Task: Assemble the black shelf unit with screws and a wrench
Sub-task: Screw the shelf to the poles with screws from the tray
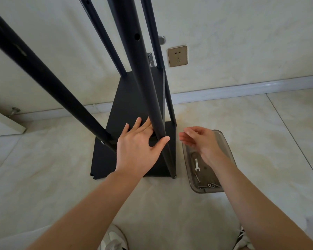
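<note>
Four black round metal poles point(137, 56) rising from flat black metal shelf panel point(128, 98) on pale tiled floor, near wall. Left hand point(139, 150) open, fingers spread beside near pole, thumb touching it, likely for steadying. Right hand point(201, 139) loosely curled, holding nothing visible, above clear plastic tray point(226, 145) with silver wrench point(197, 165) and screws point(209, 185), kept near for reach.

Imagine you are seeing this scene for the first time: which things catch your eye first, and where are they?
Tall black poles rise from a black shelf panel standing on the floor by the wall. The left hand reaches round the nearest pole, while the right hand hovers over a clear tray holding a small wrench and screws.
</note>
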